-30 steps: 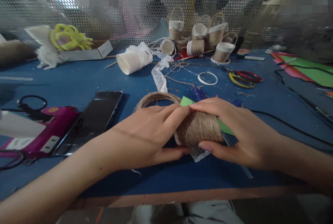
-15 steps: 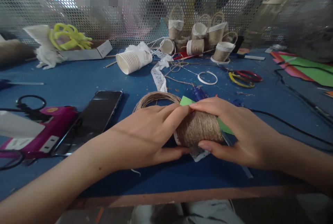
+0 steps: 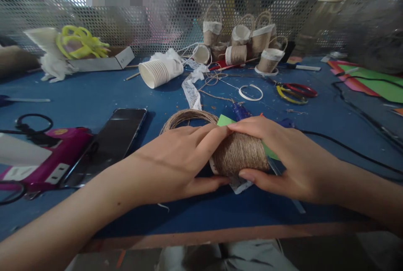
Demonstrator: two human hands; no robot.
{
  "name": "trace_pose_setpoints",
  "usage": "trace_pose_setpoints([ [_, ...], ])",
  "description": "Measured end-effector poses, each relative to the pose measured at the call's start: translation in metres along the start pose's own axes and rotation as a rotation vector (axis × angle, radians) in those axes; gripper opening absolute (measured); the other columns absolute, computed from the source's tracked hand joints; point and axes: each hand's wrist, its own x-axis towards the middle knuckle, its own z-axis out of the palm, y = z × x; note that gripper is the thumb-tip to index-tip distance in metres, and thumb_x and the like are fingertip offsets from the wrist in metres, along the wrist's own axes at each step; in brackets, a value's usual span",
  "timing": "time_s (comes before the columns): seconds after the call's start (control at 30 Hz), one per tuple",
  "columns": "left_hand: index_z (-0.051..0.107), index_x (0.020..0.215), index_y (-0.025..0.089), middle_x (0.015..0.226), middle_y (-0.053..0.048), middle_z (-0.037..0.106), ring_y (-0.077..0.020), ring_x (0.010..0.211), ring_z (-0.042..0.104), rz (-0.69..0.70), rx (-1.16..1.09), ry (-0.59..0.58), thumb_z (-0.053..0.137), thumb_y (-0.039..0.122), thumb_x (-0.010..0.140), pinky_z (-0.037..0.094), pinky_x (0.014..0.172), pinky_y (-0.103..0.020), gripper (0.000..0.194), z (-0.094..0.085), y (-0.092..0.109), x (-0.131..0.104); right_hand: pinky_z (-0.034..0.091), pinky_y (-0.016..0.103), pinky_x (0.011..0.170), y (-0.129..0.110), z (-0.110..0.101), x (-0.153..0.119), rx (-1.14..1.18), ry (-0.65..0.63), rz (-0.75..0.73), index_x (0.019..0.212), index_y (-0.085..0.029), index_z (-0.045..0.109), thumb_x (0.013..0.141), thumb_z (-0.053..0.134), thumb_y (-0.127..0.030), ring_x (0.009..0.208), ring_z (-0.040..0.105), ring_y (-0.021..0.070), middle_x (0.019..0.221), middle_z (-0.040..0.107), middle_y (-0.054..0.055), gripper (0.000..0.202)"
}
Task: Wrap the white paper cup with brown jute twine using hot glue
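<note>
A paper cup wrapped in twine lies on its side close to the table's front edge. My left hand is curled round its left end, thumb below and fingers above. From the right, my right hand grips the same cup, thumb along its lower side. A bit of white lace shows beneath it. Behind the cup are green paper and a purple-blue glue gun, partly hidden by my right hand. A coil of twine rests behind my left hand. A clear glue stick pokes out under my right hand.
At left are a phone and a magenta power strip. Farther back lie stacked paper cups, a lace strip, scissors and several small twine baskets. A black cord runs off rightward.
Both hands keep their hold on the twine-wrapped cup, with hardly any movement. The whole view has shifted slightly.
</note>
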Motion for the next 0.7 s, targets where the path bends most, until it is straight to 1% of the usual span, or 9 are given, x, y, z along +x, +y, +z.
trace_pose_setpoints([
  [0.2,0.047,0.128,0.008,0.118,-0.017,0.071,-0.0346,0.096,0.074,0.020,0.005,0.016,0.069,0.043,0.095,0.061,0.078,-0.045,0.053,0.0018,-0.0003,-0.0018,0.062,0.039,0.097,-0.0005,-0.0014,0.0002,-0.014,-0.012,-0.006,0.146,-0.016,0.044,0.096,0.064,-0.041,0.124,0.068,0.0297,0.139,0.065,0.016,0.060],
  [0.33,0.048,0.126,0.008,0.115,-0.017,0.072,-0.0347,0.095,0.075,0.027,0.012,0.017,0.070,0.043,0.094,0.061,0.076,-0.044,0.052,0.0000,-0.0001,-0.0013,0.062,0.037,0.097,-0.0005,-0.0013,0.0002,-0.013,-0.012,-0.010,0.145,-0.014,0.045,0.096,0.064,-0.041,0.124,0.068,0.0282,0.139,0.065,0.015,0.059],
  [0.43,0.048,0.127,0.008,0.114,-0.017,0.072,-0.0340,0.093,0.075,0.027,0.018,0.016,0.068,0.044,0.096,0.061,0.075,-0.044,0.052,-0.0012,-0.0001,-0.0009,0.059,0.039,0.102,-0.0005,-0.0016,0.0004,-0.014,-0.014,-0.015,0.145,-0.013,0.046,0.096,0.065,-0.041,0.127,0.066,0.0286,0.140,0.065,0.016,0.060],
  [0.53,0.048,0.126,0.008,0.116,-0.018,0.072,-0.0343,0.096,0.075,0.034,0.017,0.026,0.068,0.043,0.096,0.061,0.078,-0.044,0.051,-0.0011,-0.0004,-0.0009,0.057,0.040,0.107,-0.0006,-0.0020,0.0003,-0.020,-0.015,-0.016,0.146,-0.013,0.045,0.096,0.065,-0.041,0.129,0.065,0.0293,0.141,0.065,0.016,0.061],
  [0.7,0.047,0.128,0.007,0.118,-0.019,0.071,-0.0357,0.098,0.075,0.046,0.027,0.045,0.070,0.043,0.095,0.062,0.079,-0.045,0.055,0.0007,-0.0003,-0.0005,0.057,0.038,0.105,-0.0002,-0.0015,-0.0001,-0.029,-0.025,-0.009,0.148,-0.013,0.045,0.096,0.064,-0.039,0.130,0.064,0.0287,0.142,0.064,0.016,0.061],
])
